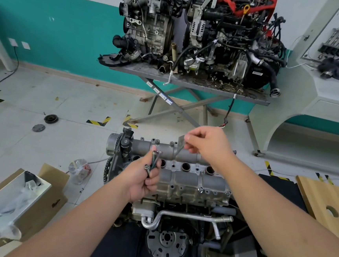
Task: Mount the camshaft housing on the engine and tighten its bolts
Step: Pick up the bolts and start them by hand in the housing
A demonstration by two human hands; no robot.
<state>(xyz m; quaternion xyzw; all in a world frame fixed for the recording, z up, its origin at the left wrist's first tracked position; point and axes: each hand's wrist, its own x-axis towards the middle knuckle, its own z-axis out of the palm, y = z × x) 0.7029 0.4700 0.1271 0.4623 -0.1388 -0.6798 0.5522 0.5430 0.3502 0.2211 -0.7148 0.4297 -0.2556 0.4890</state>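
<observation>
Sitting already on top of the engine [177,221] in the foreground: the camshaft housing [191,171], a few bolts seated along its near edge. Gripping a bundle of spare bolts [153,161] upright in the left hand [143,185], likely keeping them ready to feed. Pinching what is probably one bolt in the right hand [206,141] over the housing's far edge, apparently lowering it into a hole. Lying on the floor at left: an open cardboard box [52,198] holding a white tray and plastic wrapping.
</observation>
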